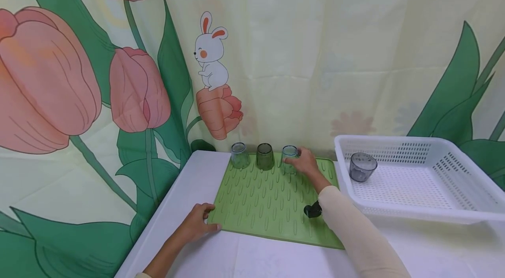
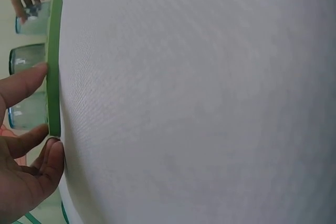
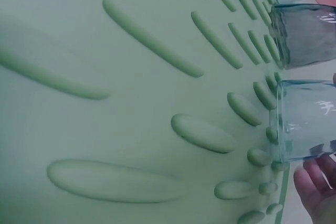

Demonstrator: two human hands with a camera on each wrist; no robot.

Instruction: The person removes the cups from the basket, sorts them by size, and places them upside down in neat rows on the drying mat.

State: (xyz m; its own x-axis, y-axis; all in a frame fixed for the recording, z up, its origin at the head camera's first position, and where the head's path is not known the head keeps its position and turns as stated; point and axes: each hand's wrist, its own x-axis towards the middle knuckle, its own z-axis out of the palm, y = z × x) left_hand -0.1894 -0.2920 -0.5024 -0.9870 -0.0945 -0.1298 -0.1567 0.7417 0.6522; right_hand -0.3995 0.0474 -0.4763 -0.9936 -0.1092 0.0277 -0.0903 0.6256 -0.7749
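Table (image 1: 236,254), white, along the bottom of the frame. A pale sleeve (image 1: 355,229) comes up from the lower right. At lower centre-left, the left hand (image 1: 195,224) touches a green mat (image 1: 256,208) at its near left corner, thumb and fingertips apart along the edge. The mat takes up the centre bottom, its top covered with slim raised ridges. A small black thing (image 1: 313,210) shows by the sleeve's cuff, over the mat's right side.

At right, a white basket (image 1: 394,210) with pierced walls sits just beside the mat; a grey glass (image 1: 362,168) stands inside, near its left wall.

At centre, on the mat's far edge, the right hand (image 1: 306,163) is clamped on a pale blue glass (image 1: 289,167), thumb in front, fingers round the right side. The glass's lower end meets the ridges. Left of it, spaced apart, stand a dark glass (image 1: 265,158) and a clear glass (image 1: 240,158).

Behind hangs a cream cloth (image 1: 355,50): pink tulips (image 1: 140,91) at left, a white rabbit (image 1: 215,56) on a carrot (image 1: 215,113) at upper centre-left.
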